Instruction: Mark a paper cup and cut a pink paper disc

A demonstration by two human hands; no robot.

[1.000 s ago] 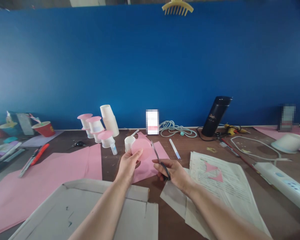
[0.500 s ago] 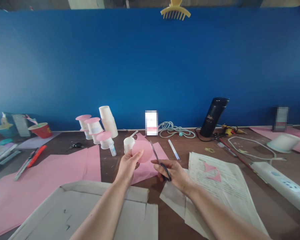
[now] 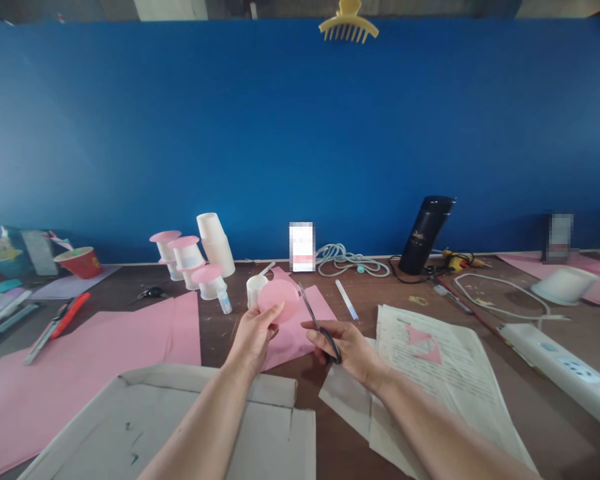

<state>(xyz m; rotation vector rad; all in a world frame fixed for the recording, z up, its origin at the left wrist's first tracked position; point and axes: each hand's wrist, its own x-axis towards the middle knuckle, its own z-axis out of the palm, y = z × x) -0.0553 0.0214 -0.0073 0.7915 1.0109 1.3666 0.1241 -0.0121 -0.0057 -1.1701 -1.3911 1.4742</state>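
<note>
Left hand (image 3: 254, 333) pinches pink paper disc (image 3: 279, 300) at its lower left edge; disc sits above the worktop (image 3: 350, 423), between the hands. Right hand (image 3: 347, 347) grips scissors (image 3: 320, 320), blades upward beside disc's right edge. Pale lettering on black flask (image 3: 425, 233), unreadable. Printed sheets (image 3: 445, 400) carry pink scraps (image 3: 424, 343). Red cup (image 3: 84, 263) contains a striped item, unclear.

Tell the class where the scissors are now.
In the head view, the scissors are in the right hand, just right of the pink disc held by the left hand.
</note>
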